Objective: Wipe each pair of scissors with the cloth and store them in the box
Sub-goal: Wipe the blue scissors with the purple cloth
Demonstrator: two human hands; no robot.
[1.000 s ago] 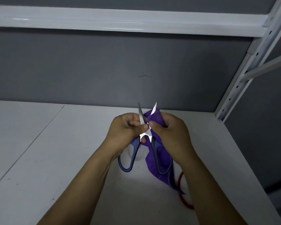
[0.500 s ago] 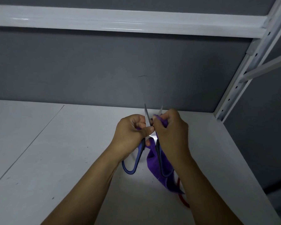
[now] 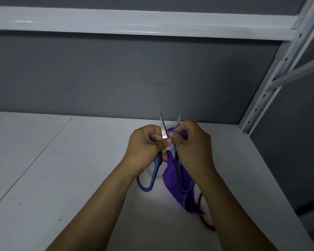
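Blue-and-black-handled scissors (image 3: 157,170) are held above the white shelf (image 3: 62,178), silver blades spread in a V. The left hand (image 3: 145,144) grips one blade; the right hand (image 3: 192,147) pinches the purple cloth (image 3: 171,186) round the other.

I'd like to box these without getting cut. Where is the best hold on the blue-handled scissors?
Probably the left handle loop, coming from the near side. The scissors stand open with both blade tips pointing up and away; that loop hangs free toward the person, while the other lies against the purple cloth.
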